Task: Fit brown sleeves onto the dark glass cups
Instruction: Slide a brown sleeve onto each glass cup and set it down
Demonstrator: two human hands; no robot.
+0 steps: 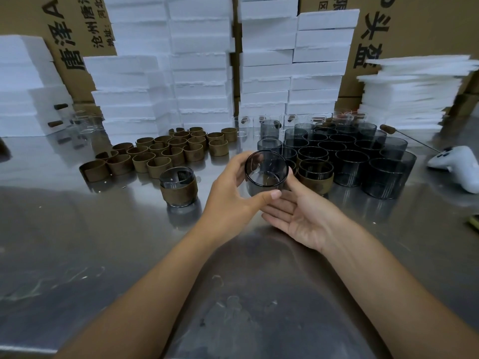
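A bare dark glass cup (pixel 265 174) is held above the steel table, its mouth tilted toward me. My left hand (pixel 233 195) grips it, thumb across the lower front and fingers behind the rim. My right hand (pixel 298 216) lies palm up beside and under the cup, fingers straight, fingertips touching its right side. A cup wearing a brown sleeve (pixel 178 186) stands to the left. Several loose brown sleeves (pixel 160 154) lie behind it. Many dark glass cups (pixel 352 154) stand at the right, one sleeved cup (pixel 315 174) in front.
Stacks of white foam boxes (pixel 202 73) and cardboard cartons (pixel 414 27) wall off the back. Clear glasses (pixel 243 128) stand behind the dark cups. A white controller (pixel 456 167) lies at the far right. The steel table (pixel 103 242) stretches toward me.
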